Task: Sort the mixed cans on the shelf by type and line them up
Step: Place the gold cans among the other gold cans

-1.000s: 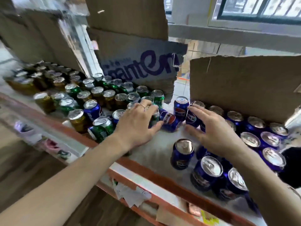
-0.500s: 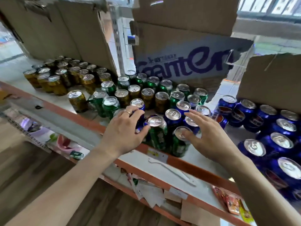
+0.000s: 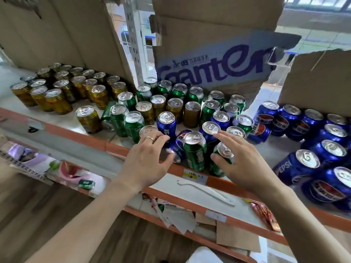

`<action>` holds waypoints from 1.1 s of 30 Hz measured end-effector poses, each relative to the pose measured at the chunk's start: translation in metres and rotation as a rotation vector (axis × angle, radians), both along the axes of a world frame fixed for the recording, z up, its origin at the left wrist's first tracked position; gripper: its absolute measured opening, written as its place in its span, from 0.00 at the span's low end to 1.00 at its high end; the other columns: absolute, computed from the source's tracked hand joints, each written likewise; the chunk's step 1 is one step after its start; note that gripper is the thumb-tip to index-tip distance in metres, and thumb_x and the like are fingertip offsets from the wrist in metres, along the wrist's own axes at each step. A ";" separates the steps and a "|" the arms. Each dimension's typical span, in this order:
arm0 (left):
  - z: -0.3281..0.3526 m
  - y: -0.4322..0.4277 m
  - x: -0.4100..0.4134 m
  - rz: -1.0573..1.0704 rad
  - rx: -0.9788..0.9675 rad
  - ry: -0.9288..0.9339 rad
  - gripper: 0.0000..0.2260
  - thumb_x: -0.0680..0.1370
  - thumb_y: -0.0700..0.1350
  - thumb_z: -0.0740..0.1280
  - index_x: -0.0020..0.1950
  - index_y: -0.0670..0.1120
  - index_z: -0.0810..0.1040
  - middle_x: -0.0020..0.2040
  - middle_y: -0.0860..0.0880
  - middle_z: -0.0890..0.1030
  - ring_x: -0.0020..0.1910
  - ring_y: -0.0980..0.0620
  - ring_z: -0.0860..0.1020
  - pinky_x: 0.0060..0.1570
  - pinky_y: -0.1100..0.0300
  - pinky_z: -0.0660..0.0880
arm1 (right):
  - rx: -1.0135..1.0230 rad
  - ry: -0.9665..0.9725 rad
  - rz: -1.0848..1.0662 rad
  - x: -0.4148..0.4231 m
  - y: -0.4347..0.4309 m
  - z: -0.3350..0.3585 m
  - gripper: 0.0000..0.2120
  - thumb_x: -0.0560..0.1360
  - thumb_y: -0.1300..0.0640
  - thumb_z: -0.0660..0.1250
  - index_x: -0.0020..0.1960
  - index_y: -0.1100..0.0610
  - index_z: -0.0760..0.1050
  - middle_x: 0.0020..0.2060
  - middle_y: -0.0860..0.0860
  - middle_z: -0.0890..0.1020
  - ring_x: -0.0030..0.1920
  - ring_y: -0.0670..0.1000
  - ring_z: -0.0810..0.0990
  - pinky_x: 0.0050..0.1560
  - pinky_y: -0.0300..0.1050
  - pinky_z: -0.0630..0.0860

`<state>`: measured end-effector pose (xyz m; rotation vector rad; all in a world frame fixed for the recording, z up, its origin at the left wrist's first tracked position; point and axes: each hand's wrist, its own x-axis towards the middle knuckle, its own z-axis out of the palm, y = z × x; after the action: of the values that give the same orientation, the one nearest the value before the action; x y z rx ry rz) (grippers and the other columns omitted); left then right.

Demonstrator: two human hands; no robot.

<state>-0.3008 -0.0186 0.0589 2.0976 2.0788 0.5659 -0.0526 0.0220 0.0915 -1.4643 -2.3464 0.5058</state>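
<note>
Silver lids meet both hands. The left hand (image 3: 146,162) lays loosely bent fingers over a half-hidden can (image 3: 149,130), gripping nothing. The right hand (image 3: 245,164) is spread wide, thumb against a front green can (image 3: 225,150). Between them stand one upright green can (image 3: 194,150) and one tipped Pepsi can (image 3: 177,145). Beyond crowd mixed green and gold cans (image 3: 174,107); leftward a gold cluster (image 3: 62,88); rightward blue Pepsi cans (image 3: 303,126). Three cardboard boxes (image 3: 218,25) wall the shelf (image 3: 275,149) behind.

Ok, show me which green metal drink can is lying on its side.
The green can at the left edge of the green bunch, beside the lone gold can. The other green cans stand upright, tops showing.
</note>
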 end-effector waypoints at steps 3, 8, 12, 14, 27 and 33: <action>-0.001 0.001 -0.001 0.017 -0.024 -0.008 0.26 0.77 0.61 0.57 0.71 0.51 0.72 0.69 0.49 0.73 0.67 0.48 0.71 0.64 0.52 0.72 | 0.012 -0.001 0.026 -0.005 0.006 -0.001 0.29 0.78 0.45 0.65 0.77 0.47 0.62 0.75 0.43 0.65 0.75 0.47 0.61 0.73 0.44 0.58; 0.006 0.009 -0.012 0.036 -0.029 0.006 0.24 0.78 0.59 0.61 0.71 0.49 0.72 0.69 0.51 0.71 0.67 0.49 0.71 0.63 0.52 0.73 | 0.043 0.042 0.076 -0.018 0.027 0.001 0.27 0.78 0.46 0.66 0.75 0.49 0.66 0.74 0.44 0.68 0.74 0.47 0.64 0.74 0.50 0.61; 0.014 0.019 -0.023 0.077 -0.020 0.012 0.22 0.79 0.57 0.63 0.69 0.49 0.73 0.67 0.52 0.72 0.64 0.49 0.73 0.61 0.51 0.74 | 0.036 0.053 0.104 -0.028 0.043 0.004 0.26 0.78 0.45 0.65 0.75 0.48 0.66 0.73 0.44 0.69 0.74 0.47 0.64 0.75 0.52 0.60; 0.015 0.023 -0.030 0.092 0.006 0.017 0.20 0.79 0.55 0.66 0.68 0.50 0.74 0.66 0.52 0.73 0.63 0.49 0.73 0.61 0.50 0.75 | 0.032 0.057 0.128 -0.034 0.051 0.004 0.26 0.79 0.45 0.65 0.75 0.48 0.66 0.73 0.43 0.69 0.73 0.46 0.63 0.75 0.51 0.60; 0.010 0.066 -0.072 -0.025 -0.118 0.342 0.35 0.71 0.66 0.67 0.74 0.51 0.68 0.74 0.51 0.68 0.76 0.47 0.57 0.74 0.37 0.48 | -0.063 -0.059 0.185 -0.102 0.093 0.002 0.34 0.76 0.44 0.68 0.78 0.49 0.59 0.74 0.46 0.68 0.74 0.49 0.64 0.74 0.57 0.60; 0.009 0.091 -0.079 -0.229 -0.268 0.505 0.29 0.72 0.54 0.67 0.72 0.48 0.68 0.71 0.50 0.71 0.77 0.48 0.55 0.71 0.33 0.35 | -0.253 -0.202 0.140 -0.140 0.116 -0.021 0.46 0.72 0.52 0.74 0.80 0.50 0.48 0.77 0.49 0.63 0.75 0.54 0.63 0.74 0.60 0.59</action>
<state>-0.3800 0.0724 0.0675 2.4373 1.9425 -0.2904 -0.1923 0.1383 0.0706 -1.5286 -2.6364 0.7475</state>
